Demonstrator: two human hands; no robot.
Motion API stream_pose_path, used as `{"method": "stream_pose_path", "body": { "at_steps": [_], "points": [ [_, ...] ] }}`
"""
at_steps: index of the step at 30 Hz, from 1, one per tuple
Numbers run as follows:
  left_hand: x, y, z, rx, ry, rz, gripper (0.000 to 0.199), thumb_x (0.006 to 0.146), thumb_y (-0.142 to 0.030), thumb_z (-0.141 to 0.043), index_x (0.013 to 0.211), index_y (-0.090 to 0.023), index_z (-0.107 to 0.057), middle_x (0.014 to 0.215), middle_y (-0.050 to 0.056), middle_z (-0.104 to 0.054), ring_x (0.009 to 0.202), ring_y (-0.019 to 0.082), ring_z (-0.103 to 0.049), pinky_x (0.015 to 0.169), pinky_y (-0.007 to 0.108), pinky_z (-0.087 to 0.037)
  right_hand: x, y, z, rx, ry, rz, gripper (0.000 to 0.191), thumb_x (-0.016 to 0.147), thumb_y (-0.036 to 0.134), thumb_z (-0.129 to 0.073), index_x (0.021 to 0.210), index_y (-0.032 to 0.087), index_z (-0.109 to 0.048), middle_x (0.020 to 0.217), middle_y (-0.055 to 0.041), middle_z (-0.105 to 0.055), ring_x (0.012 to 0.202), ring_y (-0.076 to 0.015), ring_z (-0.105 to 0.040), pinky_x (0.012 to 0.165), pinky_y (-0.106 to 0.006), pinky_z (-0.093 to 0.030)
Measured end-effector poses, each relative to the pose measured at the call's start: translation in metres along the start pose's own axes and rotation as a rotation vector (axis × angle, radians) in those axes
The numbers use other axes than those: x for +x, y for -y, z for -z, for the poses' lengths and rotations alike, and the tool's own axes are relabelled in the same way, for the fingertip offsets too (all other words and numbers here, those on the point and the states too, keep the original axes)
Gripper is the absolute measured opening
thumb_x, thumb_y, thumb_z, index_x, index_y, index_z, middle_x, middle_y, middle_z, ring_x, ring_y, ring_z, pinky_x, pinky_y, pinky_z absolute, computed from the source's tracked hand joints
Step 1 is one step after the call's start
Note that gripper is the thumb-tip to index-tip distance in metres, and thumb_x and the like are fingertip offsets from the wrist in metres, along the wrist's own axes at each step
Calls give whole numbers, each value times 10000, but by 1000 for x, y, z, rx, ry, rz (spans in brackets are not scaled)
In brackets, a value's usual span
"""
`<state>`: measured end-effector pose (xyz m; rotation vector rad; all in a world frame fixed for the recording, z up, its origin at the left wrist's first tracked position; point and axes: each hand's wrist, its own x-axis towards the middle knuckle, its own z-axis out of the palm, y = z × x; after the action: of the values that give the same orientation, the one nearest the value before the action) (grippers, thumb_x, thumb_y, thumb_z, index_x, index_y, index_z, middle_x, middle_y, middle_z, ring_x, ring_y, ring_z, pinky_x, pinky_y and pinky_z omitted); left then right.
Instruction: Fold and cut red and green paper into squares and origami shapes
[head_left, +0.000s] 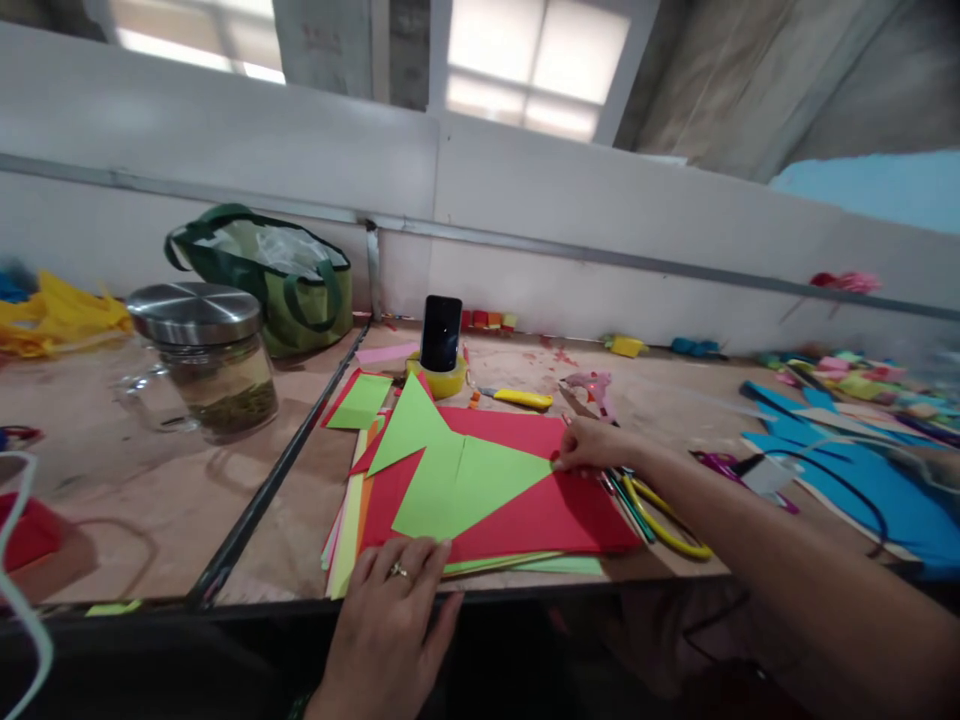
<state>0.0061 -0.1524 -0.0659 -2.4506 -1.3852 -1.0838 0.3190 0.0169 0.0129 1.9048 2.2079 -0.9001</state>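
Lime-green paper [487,480]: angular, flat, pointed end at the right hand [592,445], lower edge just beyond the left hand [397,610]. Red sheet [577,515] lies flat beneath it.

Wooden tabletop [281,530], lidded mug [217,375], green bag [306,315], paper stack [570,520], yellow cutter [523,399], glue gun [598,388]

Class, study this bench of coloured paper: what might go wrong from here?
The right hand, at the tip of the green sheet, is close to the pink glue gun, whose red light shows; if hot, it might burn.
The paper stack lies close to the front edge of the table; a tug could drag sheets off.
The phone stands propped at the yellow tape roll; a bump might topple it.
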Motion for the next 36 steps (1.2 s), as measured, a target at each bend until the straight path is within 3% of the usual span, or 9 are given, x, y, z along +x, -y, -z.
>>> {"method": "stream_pose_path", "body": {
  "at_steps": [5, 9, 13, 17, 21, 26, 28, 31, 36],
  "points": [
    [-5, 6, -1, 43, -42, -56, 330, 914, -292, -525, 1217, -182, -597, 1084, 30, -686, 954, 222, -573, 857, 364, -409, -7, 8, 15, -57, -134, 29, 339, 613, 445, -742, 486, 173, -584, 454, -7, -577, 456, -127, -509, 462, -244, -378],
    [-7, 9, -4, 91, -28, -90, 371, 893, -322, -561, 1238, -188, -591, 1119, 29, -687, 972, 221, -592, 863, 356, -443, -3, 42, 13, -65, -296, 160, 293, 712, 471, -669, 744, 179, -664, 711, -36, -682, 686, -175, -588, 595, -261, -413],
    [-8, 10, -4, 113, -27, -97, 402, 860, -339, -605, 1235, -193, -595, 1107, 43, -693, 951, 230, -615, 848, 354, -488, 16, 78, -12, -40, -272, 253, 472, 565, 493, -790, 888, 177, -657, 884, -55, -688, 787, -204, -599, 636, -265, -435],
    [-8, 13, 4, 9, 26, -73, 458, 806, -304, -654, 1252, -228, -580, 1126, 53, -676, 980, 230, -630, 857, 329, -528, 32, 79, -19, -1, -176, 303, 370, 482, 402, -835, 714, 184, -648, 679, 6, -625, 638, -162, -549, 544, -246, -392],
    [-1, 24, 18, -164, -44, 147, 599, 805, -282, -654, 1372, -264, -463, 1280, 91, -583, 1135, 236, -588, 895, 315, -535, 23, 60, -4, 89, -134, 383, 361, 567, 467, -773, 523, 187, -550, 493, 48, -487, 500, -118, -455, 468, -239, -340],
    [53, 35, 34, -478, -41, 456, 998, 673, -405, -801, 1495, -228, -265, 1282, 138, -580, 1128, 293, -588, 930, 440, -514, -26, 51, 14, 270, -429, 580, 350, 772, 549, -621, 734, 202, -608, 816, -48, -643, 771, -194, -594, 673, -303, -485],
    [84, 36, 37, -674, 10, 352, 812, 719, -371, -771, 1428, -209, -411, 1128, 110, -667, 1013, 254, -643, 849, 379, -548, -47, 53, 14, 307, -706, 771, 223, 800, 420, -668, 734, 214, -615, 954, -78, -660, 886, -217, -609, 775, -345, -499],
    [120, 40, 36, -680, -40, 52, 216, 877, -251, -577, 1030, -184, -714, 960, 97, -715, 914, 212, -658, 835, 359, -530, -64, 53, 3, 95, -991, 921, 30, 810, 243, -678, 800, 252, -652, 1045, -68, -679, 1012, -242, -605, 901, -423, -478],
    [126, 62, 17, -180, 33, -418, 387, 780, -32, -480, 1003, -242, -718, 998, 54, -722, 1000, 215, -606, 909, 409, -452, -60, 39, -48, -164, -1030, 928, 360, 822, 46, -511, 1091, 256, -627, 1042, -72, -712, 1024, -226, -627, 874, -409, -530]
  ]
}}
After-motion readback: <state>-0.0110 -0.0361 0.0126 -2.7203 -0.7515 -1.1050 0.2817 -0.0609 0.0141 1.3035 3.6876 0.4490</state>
